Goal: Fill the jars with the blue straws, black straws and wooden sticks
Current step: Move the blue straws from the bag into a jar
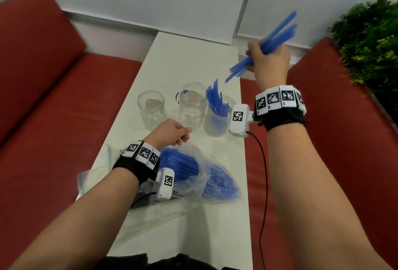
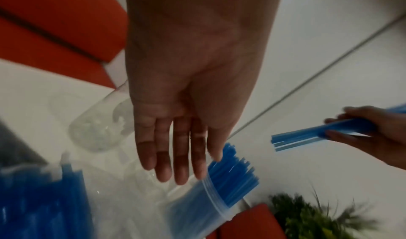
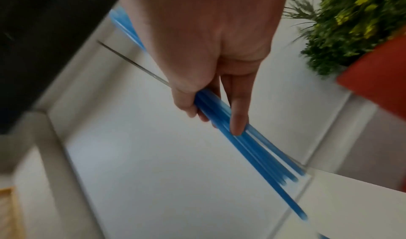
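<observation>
Your right hand (image 1: 269, 61) gripped a bunch of blue straws (image 1: 277, 33) raised above the white table (image 1: 193, 54). Your left hand (image 1: 170, 130) hung relaxed, fingers straight, holding nothing, near the middle jar (image 1: 191, 106). More straws stood in the right jar (image 1: 217, 119).

red sofa (image 1: 53, 88), white table (image 1: 189, 58) — green plant (image 1: 370, 39)

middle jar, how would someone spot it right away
On the narrow white table between the red seats stand three clear jars in a row. The middle jar is tallest and empty, between the shorter left jar and the right jar holding blue straws.
</observation>
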Action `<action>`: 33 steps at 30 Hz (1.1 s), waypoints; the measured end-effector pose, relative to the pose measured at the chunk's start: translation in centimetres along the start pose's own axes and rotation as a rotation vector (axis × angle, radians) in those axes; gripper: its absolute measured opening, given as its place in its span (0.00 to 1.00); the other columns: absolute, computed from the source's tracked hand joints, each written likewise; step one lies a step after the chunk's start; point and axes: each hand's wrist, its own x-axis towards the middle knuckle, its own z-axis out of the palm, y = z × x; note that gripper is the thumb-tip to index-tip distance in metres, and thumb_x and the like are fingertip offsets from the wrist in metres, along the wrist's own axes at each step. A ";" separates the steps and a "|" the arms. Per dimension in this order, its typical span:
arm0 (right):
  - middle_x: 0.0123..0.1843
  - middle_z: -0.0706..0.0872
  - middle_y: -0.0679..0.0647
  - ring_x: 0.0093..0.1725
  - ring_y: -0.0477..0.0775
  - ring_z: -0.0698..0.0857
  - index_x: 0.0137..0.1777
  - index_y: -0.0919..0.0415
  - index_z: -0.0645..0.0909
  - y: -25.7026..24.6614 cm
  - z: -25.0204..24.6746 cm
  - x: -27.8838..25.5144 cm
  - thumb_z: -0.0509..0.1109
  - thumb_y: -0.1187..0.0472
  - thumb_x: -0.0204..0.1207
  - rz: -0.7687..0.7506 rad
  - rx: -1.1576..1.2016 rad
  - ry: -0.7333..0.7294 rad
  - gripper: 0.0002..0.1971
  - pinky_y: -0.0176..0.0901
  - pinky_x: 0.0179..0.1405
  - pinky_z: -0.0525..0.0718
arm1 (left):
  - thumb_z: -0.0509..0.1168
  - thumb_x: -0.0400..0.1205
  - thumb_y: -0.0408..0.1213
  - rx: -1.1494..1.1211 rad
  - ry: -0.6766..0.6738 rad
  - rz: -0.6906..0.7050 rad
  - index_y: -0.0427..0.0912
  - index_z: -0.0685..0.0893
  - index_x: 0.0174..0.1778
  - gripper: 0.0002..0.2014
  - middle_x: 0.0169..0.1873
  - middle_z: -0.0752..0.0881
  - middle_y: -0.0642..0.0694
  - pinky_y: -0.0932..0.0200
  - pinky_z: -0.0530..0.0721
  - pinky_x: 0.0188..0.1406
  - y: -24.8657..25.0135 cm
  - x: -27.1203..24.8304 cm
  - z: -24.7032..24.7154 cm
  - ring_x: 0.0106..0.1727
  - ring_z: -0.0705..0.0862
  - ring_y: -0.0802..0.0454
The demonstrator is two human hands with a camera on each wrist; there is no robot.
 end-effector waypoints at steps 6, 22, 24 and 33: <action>0.45 0.90 0.64 0.44 0.65 0.91 0.48 0.71 0.85 9.6 3.0 -0.2 0.73 0.57 0.80 0.212 -0.240 -0.011 0.14 0.60 0.49 0.91 | 0.74 0.75 0.38 0.621 -0.307 0.101 0.44 0.93 0.49 0.08 0.48 0.91 0.51 0.57 0.84 0.57 -0.9 0.2 2.1 0.51 0.87 0.53; 0.50 0.87 0.51 0.49 0.52 0.86 0.54 0.54 0.83 16.0 4.4 -0.8 0.76 0.51 0.76 0.287 -0.380 -0.183 0.11 0.29 0.32 0.73 | 0.64 0.83 0.37 1.151 -0.320 0.160 0.51 0.84 0.62 0.13 0.62 0.85 0.47 0.48 0.77 0.62 -3.7 1.0 4.2 0.62 0.83 0.45; 0.55 0.86 0.50 0.54 0.48 0.84 0.60 0.52 0.81 15.4 4.3 -1.3 0.75 0.53 0.76 0.151 -0.274 -0.084 0.14 0.25 0.38 0.74 | 0.61 0.84 0.37 1.212 -0.307 0.129 0.49 0.84 0.59 0.11 0.59 0.85 0.48 0.47 0.73 0.64 -3.2 1.1 4.0 0.61 0.83 0.45; 0.68 0.85 0.53 0.70 0.53 0.81 0.70 0.59 0.80 13.2 3.6 -4.3 0.65 0.57 0.87 -0.032 -0.307 -0.079 0.14 0.59 0.77 0.73 | 0.64 0.84 0.39 1.080 -0.362 0.069 0.44 0.81 0.66 0.14 0.62 0.83 0.43 0.48 0.81 0.61 -1.6 -0.2 2.9 0.62 0.82 0.43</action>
